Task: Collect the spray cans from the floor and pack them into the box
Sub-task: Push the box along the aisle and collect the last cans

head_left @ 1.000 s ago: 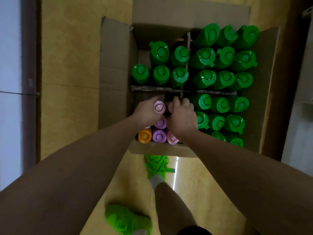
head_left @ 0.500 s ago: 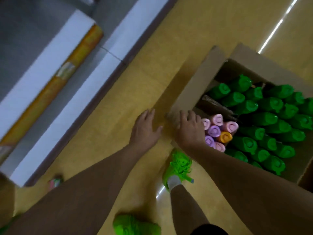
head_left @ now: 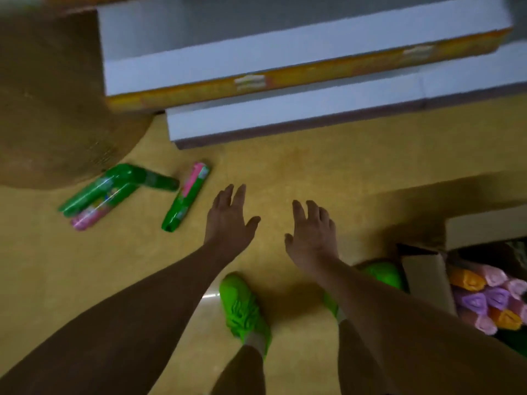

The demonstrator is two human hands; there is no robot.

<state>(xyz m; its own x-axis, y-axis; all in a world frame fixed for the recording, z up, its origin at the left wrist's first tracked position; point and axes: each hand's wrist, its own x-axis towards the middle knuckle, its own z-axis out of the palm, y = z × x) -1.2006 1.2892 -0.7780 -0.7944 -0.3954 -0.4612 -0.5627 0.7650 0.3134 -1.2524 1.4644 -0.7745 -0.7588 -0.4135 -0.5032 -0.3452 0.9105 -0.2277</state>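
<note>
Several spray cans lie on the yellow floor at the left: a green and pink can (head_left: 186, 196) on its own, and a cluster of green and pink cans (head_left: 99, 196) further left. My left hand (head_left: 228, 220) hovers empty just right of the lone can, fingers spread. My right hand (head_left: 312, 233) hangs empty beside it, fingers relaxed. The cardboard box (head_left: 427, 276) stands at the right edge, with pink, purple and orange caps (head_left: 484, 297) showing inside.
White shelf bases with an orange strip (head_left: 285, 78) run across the back. A brown cardboard sheet (head_left: 57, 109) covers the upper left. My green shoes (head_left: 243, 309) stand on the floor below my hands.
The view has swung left, away from the box to the floor. Both hands have left the cans in the box and now reach out over the floor, empty.
</note>
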